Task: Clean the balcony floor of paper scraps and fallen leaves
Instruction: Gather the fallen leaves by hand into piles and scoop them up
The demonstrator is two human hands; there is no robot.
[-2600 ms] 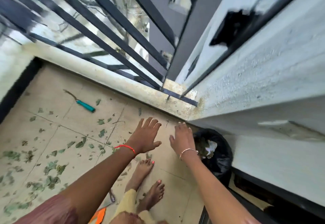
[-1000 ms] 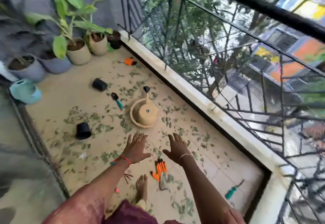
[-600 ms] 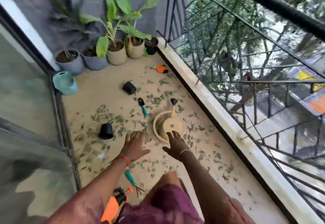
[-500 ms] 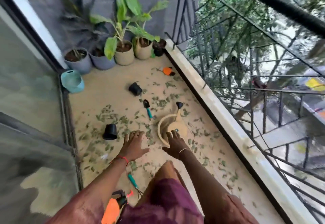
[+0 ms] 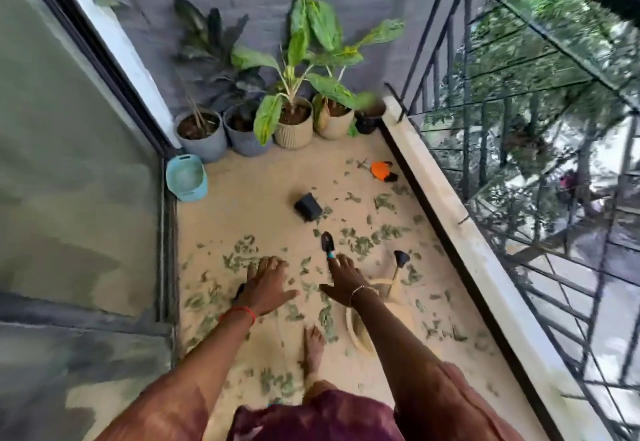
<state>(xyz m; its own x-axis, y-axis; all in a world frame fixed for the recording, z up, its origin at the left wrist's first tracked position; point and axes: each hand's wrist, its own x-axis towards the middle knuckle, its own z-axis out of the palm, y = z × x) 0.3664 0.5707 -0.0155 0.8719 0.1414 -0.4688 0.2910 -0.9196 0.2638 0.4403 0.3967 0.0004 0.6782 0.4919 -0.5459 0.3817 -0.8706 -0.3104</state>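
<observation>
The balcony floor lies strewn with leaves (no paper scraps I can make out). Left hand and right hand hover flat-fingered, holding nothing, likely poised for gathering; beyond them a trowel, then potted plants.

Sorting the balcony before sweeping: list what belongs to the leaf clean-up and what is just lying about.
Job: fallen leaves; left hand, right hand, both empty.
Lying about: tipped black pot; trowel; orange item; blue tub; potted plants.

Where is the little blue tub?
In the head view, the blue tub sits at the left, next to the glass door and the leftmost grey pot.
</observation>
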